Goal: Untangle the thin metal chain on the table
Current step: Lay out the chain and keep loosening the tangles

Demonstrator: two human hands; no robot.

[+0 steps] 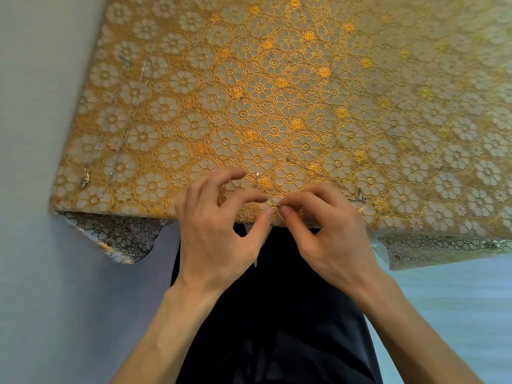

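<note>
A thin metal chain lies on the table near its front edge and is hard to pick out against the patterned cloth. A clasp end [359, 197] shows to the right of my hands, and small glints [258, 175] show just beyond them. My left hand [221, 228] pinches with thumb and index finger at the table edge, its other fingers curled above. My right hand [327, 231] pinches right beside it, the fingertips of both hands almost touching. The bit of chain between the fingertips is too fine to see clearly.
The table [304, 79] is covered with an orange floral lace-pattern cloth that hangs over the front edge. A second thin chain [130, 115] lies stretched along the left side, its clasp [84, 178] near the front left corner. Dark trousers show below.
</note>
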